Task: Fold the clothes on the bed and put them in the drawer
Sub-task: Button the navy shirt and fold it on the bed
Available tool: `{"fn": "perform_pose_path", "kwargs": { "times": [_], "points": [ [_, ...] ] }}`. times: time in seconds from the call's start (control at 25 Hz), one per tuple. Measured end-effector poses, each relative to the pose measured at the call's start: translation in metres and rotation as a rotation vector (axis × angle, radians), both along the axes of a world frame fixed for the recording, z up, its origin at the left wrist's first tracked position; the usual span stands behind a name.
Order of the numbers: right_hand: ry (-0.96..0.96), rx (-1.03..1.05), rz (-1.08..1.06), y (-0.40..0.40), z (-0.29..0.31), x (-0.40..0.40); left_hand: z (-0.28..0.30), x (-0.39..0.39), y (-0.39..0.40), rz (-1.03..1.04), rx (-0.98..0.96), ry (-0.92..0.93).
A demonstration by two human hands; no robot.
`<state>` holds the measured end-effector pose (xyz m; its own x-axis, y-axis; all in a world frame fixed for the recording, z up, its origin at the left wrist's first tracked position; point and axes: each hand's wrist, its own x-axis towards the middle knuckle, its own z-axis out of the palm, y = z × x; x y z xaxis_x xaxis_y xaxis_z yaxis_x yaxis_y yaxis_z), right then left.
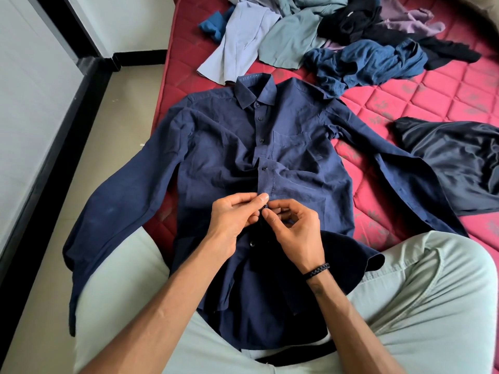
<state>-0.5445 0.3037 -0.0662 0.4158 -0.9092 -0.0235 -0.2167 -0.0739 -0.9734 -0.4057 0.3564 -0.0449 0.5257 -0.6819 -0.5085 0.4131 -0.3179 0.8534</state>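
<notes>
A dark navy long-sleeved button-up shirt [224, 147] lies face up across the middle of the frame on a red quilted mattress [432, 90], collar toward the top, its hem draped over the person's lap in pale green trousers [421, 298] at the bottom. Both forearms reach up from the lower edge and meet at the shirt's front placket just below centre. The left hand [232, 217] has its fingers curled, thumb and forefinger pinching the placket edge; the right hand [294, 228], with a dark braided wristband [317, 270] on its wrist, pinches the opposite edge with curled fingertips, so the two hands touch at a button position. The button itself is hidden between the fingertips and cannot be made out. The shirt's sleeve on the left of the frame hangs off the mattress edge over the beige floor [89, 163]; the other sleeve runs toward the right, partly lying beside a shiny black garment [459, 160] cut off by the right edge. At the upper centre and right sits a loose heap of clothes [310, 31] in pale blue, grey-green, black, mauve and dark blue, its top cut off by the frame.
</notes>
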Motion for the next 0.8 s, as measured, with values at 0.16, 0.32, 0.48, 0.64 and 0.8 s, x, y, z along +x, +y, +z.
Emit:
{"fn": "perform_pose_path", "kwargs": {
  "times": [0.16, 0.32, 0.48, 0.64, 0.8],
  "points": [
    [0.006, 0.013, -0.010, -0.001, -0.001, 0.000, -0.003, 0.001, 0.000, 0.003, -0.012, -0.037],
    [0.013, 0.026, -0.007, -0.003, -0.002, 0.000, -0.010, 0.003, 0.000, -0.001, -0.007, -0.017],
    [-0.033, 0.095, 0.023, -0.004, -0.002, 0.000, -0.013, 0.001, -0.001, 0.064, -0.019, 0.113],
    [-0.087, 0.146, 0.038, -0.005, -0.003, 0.001, -0.014, 0.001, -0.002, 0.105, -0.020, 0.241],
    [-0.153, 0.220, 0.046, -0.004, -0.002, -0.001, -0.016, 0.001, -0.003, 0.017, -0.015, -0.143]
  ]
}}
